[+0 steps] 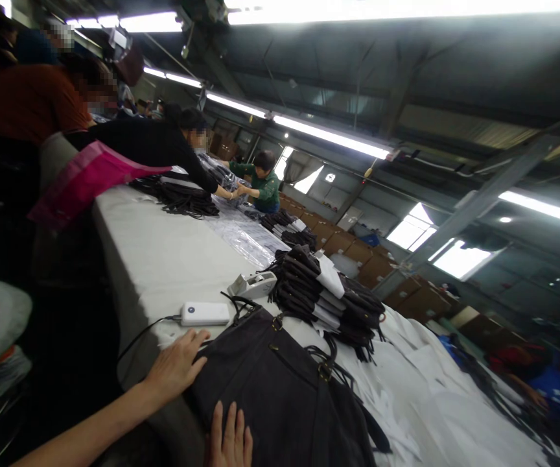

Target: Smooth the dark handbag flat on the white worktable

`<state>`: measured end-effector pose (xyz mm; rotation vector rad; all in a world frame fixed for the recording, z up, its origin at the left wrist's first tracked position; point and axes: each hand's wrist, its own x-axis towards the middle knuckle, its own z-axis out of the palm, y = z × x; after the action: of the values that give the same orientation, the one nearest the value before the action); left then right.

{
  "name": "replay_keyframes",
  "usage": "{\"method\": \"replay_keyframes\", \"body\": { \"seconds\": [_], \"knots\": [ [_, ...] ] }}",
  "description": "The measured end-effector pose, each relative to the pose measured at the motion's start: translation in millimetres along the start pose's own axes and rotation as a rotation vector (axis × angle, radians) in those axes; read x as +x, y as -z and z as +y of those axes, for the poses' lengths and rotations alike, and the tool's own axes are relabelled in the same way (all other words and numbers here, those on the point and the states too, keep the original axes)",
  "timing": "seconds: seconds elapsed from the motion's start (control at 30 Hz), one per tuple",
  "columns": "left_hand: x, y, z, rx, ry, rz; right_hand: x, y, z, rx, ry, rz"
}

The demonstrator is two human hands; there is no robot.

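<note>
At the far left I see people standing along the long white table (153, 259), one in an orange top (32, 100), another in black leaning over it with a pink cloth (85, 178) at the waist. My left hand (177, 366) lies flat with the fingers spread, palm down at the table's near edge, its fingertips touching the corner of the dark bag (270, 389). Just beyond that hand a white power bank (205, 313) lies with a cable running off toward the edge. My right hand (231, 441) rests open on the bag's dark fabric at the bottom of the view, fingers together and pointing away; it grips nothing. The bag lies flat on the table right in front of me, straps trailing to its right. Past it sits a white tape dispenser (252, 284), then a stack of folded dark bags (328, 298). Farther right, cardboard boxes (358, 250) stand beyond the table.
</note>
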<state>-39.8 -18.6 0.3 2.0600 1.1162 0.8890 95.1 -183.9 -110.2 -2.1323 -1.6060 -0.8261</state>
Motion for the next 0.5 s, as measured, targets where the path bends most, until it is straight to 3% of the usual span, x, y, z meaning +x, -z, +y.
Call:
{"method": "replay_keyframes", "body": {
  "seconds": [0.1, 0.2, 0.3, 0.37, 0.43, 0.5],
  "knots": [
    [6, 3, 39, 0.249, -0.441, -0.088, -3, 7, -4, 0.075, -0.034, 0.028],
    [7, -13, 48, 0.241, -0.736, -0.314, -8, 3, -10, 0.094, -0.042, 0.1],
    [4, -35, 18, 0.369, -0.692, -0.368, -10, -2, -11, 0.052, -0.016, 0.141],
    [4, -43, -6, 0.443, -0.664, -0.343, -6, 10, -3, 0.019, 0.057, 0.132],
    [6, -43, -22, 0.47, -0.698, -0.33, 5, 44, 16, -0.011, 0.166, 0.032],
    [8, -40, -28, 0.483, -0.739, -0.334, 20, 93, 48, -0.056, 0.222, -0.157]
  ]
}}
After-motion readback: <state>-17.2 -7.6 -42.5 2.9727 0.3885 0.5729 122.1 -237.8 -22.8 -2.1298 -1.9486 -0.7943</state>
